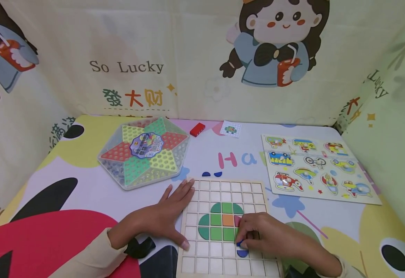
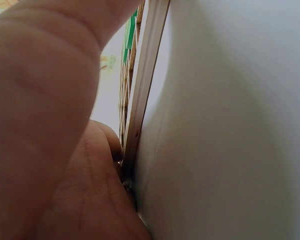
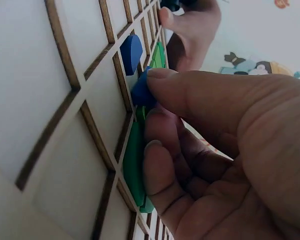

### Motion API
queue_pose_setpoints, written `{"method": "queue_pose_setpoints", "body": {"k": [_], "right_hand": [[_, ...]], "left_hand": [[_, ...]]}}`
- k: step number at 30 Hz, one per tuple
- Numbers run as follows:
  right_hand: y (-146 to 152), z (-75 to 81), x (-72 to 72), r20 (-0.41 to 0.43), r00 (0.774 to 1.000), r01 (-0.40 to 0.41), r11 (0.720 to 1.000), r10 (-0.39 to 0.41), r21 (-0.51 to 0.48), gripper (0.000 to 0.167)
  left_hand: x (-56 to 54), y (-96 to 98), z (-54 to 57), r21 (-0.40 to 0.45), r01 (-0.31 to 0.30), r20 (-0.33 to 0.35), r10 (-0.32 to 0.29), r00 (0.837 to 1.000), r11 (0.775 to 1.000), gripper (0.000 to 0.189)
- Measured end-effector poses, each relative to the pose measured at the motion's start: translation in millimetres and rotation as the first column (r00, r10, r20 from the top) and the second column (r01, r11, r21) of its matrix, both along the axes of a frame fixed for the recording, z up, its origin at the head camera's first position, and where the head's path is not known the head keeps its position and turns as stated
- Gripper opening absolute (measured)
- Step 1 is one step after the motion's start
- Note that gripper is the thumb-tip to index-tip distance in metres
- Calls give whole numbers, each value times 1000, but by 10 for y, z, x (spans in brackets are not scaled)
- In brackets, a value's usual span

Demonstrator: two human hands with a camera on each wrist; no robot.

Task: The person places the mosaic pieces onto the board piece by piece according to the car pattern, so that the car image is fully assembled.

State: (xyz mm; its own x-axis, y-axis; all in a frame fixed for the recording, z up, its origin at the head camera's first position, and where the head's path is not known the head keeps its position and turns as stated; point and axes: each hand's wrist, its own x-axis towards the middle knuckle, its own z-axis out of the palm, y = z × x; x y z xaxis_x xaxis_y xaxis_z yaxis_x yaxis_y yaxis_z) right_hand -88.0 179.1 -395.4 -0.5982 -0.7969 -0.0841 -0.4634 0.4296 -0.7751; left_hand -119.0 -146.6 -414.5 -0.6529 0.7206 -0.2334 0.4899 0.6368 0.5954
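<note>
A wooden grid board [image 1: 201, 249] lies in front of me, holding green tiles [image 1: 216, 219], an orange square [image 1: 228, 220] and a partly covered pink piece [image 1: 237, 221]. My right hand [image 1: 272, 233] pinches a small blue piece [image 3: 141, 89] between thumb and fingers, over a cell near the green tiles. Just nearer to me in the same cell sits a blue half-round piece [image 1: 242, 253]. Spread along the board's left edge, my left hand [image 1: 164, 218] rests with straight fingers and thumb on the frame. In the left wrist view its palm borders the board's side [image 2: 142, 90].
Behind the board lie two dark blue half-round pieces [image 1: 206, 174]. A hexagonal checkers box [image 1: 136, 175] stands back left, near a small red box [image 1: 197, 129] and a printed card [image 1: 230, 129]. To the right lies a vehicle puzzle board [image 1: 322, 177]. Printed cloth walls [image 1: 195, 77] enclose the table.
</note>
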Motion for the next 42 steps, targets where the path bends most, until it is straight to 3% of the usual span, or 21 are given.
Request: {"method": "queue_pose_setpoints", "body": {"k": [7, 14, 24, 33, 38, 42], "right_hand": [[-16, -6, 16, -67, 998, 12, 1000, -11, 19, 10], [-59, 48, 45, -72, 995, 81, 992, -74, 100, 12], [-105, 106, 98, -194, 977, 116, 984, -89, 132, 11], [-109, 97, 98, -143, 987, 90, 985, -68, 148, 11], [-92, 103, 97, -135, 991, 23, 995, -10, 97, 11], [-83, 110, 63, -107, 994, 32, 999, -28, 43, 12]], "left_hand": [[-4, 2, 2, 8, 1, 9, -1, 1000, 1000, 129], [4, 13, 6, 9, -4, 22, 3, 1000, 1000, 128], [-4, 5, 19, 9, 8, 2, -8, 1000, 1000, 129], [-8, 11, 15, 8, 4, 3, -4, 1000, 1000, 129], [0, 9, 18, 13, 6, -5, -6, 1000, 1000, 130], [4, 7, 21, 13, 9, -10, -9, 1000, 1000, 130]]}}
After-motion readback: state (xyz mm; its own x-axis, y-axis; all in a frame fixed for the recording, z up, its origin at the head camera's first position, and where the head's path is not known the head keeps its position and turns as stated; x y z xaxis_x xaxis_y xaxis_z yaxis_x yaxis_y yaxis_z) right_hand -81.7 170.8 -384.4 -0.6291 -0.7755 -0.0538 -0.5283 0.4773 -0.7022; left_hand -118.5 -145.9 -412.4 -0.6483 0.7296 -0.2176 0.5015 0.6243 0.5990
